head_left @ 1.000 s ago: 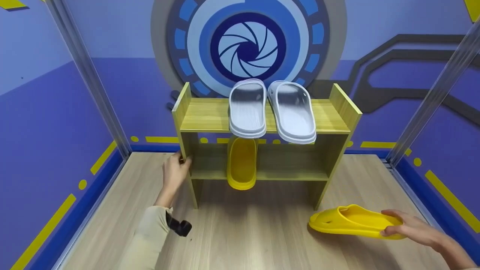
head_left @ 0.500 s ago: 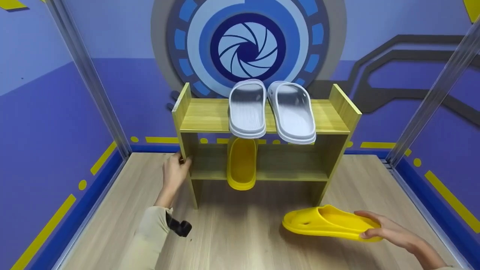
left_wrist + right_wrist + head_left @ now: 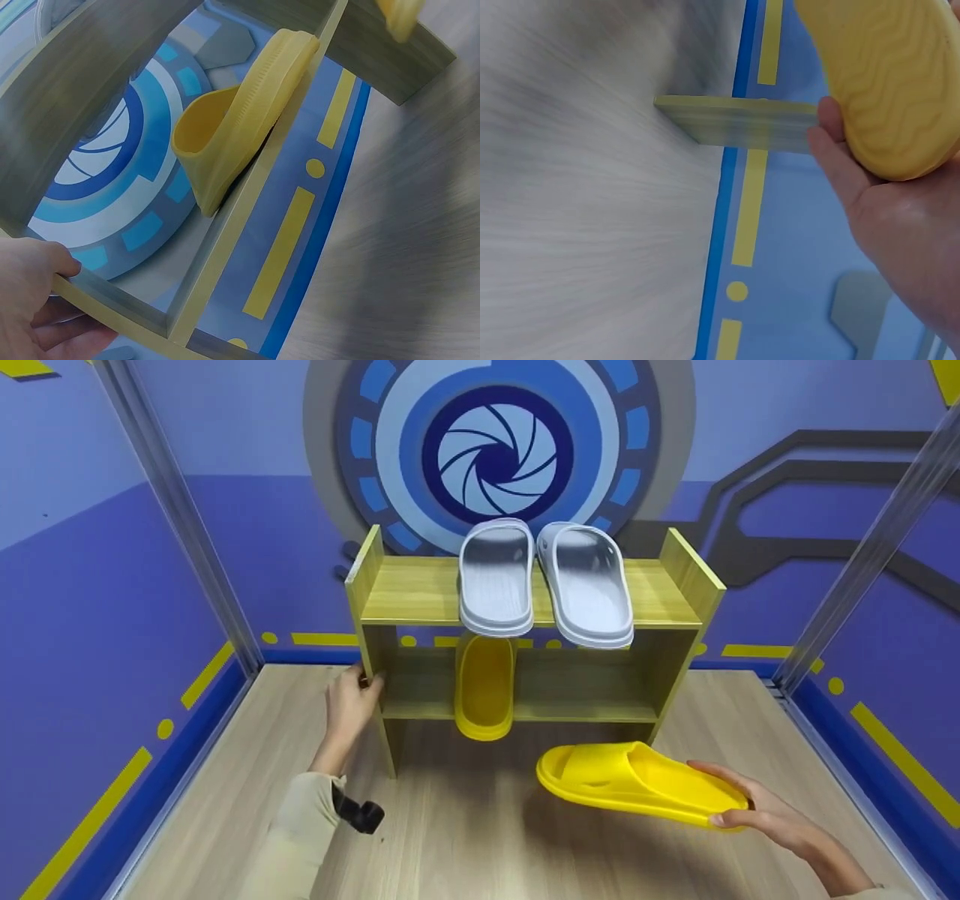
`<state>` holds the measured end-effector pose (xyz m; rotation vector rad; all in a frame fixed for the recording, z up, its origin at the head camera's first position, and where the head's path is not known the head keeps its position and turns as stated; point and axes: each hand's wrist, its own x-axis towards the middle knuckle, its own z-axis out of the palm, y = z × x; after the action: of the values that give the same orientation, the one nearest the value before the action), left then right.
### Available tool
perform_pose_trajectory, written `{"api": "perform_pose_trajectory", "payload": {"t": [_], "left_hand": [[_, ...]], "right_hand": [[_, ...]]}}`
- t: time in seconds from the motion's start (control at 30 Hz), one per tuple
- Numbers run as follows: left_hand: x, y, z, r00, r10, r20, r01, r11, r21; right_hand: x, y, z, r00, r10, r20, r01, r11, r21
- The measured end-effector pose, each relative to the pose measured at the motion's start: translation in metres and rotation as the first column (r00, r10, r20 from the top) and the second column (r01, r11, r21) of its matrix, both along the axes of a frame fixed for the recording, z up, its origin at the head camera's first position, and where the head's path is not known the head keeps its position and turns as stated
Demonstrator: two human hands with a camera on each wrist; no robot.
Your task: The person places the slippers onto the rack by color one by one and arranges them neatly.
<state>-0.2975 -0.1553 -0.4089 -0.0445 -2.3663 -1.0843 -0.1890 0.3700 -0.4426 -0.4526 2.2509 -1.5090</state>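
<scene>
My right hand grips the heel of a yellow slipper, which hangs over the floor in front of the rack with its toe to the left. In the right wrist view the ridged sole of that slipper shows above the palm. My left hand holds the left side panel of the wooden shoe rack; in the left wrist view the thumb and fingers lie on either side of the panel's edge. Another yellow slipper rests on the middle shelf, heel outward.
Two light grey slippers stand side by side on the top shelf, heels jutting past its front edge. The wood-look floor spreads before the rack. Blue printed walls and metal posts enclose the sides and back.
My right hand has carried the yellow slipper leftward and then a little upward, toward the front of the rack. The left hand stays on the side panel.
</scene>
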Motion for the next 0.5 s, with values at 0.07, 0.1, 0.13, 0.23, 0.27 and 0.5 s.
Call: {"api": "perform_pose_trajectory", "payload": {"t": [0.07, 0.1, 0.13, 0.23, 0.27, 0.5], "left_hand": [[0.0, 0.0, 0.0, 1.0, 0.003, -0.012, -0.003, 1.0, 0.003], [-0.001, 0.0, -0.001, 1.0, 0.004, -0.017, -0.004, 1.0, 0.004], [-0.001, 0.0, -0.001, 1.0, 0.005, -0.023, -0.005, 1.0, 0.003], [-0.001, 0.001, 0.0, 1.0, 0.007, -0.021, -0.007, 1.0, 0.007], [-0.001, 0.001, -0.001, 1.0, 0.006, -0.019, -0.006, 1.0, 0.006], [0.0, 0.001, 0.0, 1.0, 0.012, -0.001, -0.012, 1.0, 0.005]], "right_hand": [[0.001, 0.0, 0.0, 1.0, 0.008, -0.014, -0.009, 0.999, -0.045], [0.001, 0.0, 0.0, 1.0, 0.01, -0.021, -0.011, 0.998, -0.063], [0.001, 0.0, 0.001, 1.0, 0.009, -0.029, -0.012, 0.997, -0.079], [0.001, -0.001, 0.002, 0.998, 0.002, -0.061, -0.009, 0.993, -0.114], [0.002, -0.001, 0.002, 0.998, -0.003, -0.07, -0.005, 0.993, -0.121], [0.002, -0.013, 0.003, 0.986, -0.104, -0.131, 0.087, 0.988, -0.13]]}}
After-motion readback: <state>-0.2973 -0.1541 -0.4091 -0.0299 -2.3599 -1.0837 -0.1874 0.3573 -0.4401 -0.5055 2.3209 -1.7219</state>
